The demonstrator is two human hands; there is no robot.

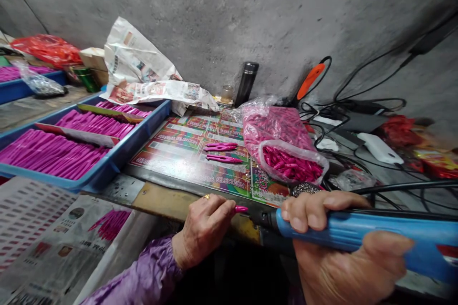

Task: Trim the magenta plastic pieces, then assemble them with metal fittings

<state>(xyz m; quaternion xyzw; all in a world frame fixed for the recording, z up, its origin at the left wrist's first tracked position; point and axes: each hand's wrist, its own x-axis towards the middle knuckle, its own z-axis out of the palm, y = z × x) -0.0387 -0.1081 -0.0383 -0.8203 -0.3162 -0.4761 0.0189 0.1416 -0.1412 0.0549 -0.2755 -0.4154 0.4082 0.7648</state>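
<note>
My left hand (202,226) is closed in a pinch on a small pink plastic piece (240,209) at the bench's front edge. My right hand (336,248) is wrapped round the blue handle of a soldering iron (358,234), whose dark tip points left and meets the pink piece. Three similar pink pieces (222,151) lie on the printed sheet (186,152) just beyond. An open clear bag of pink pieces (289,162) sits to the right of them.
A blue tray (107,167) of magenta strips stands at the left, with newspaper (150,81) behind it and more below. A black flask (246,83) stands by the wall. Tangled black cables (358,152) and a white adapter (379,148) fill the right side.
</note>
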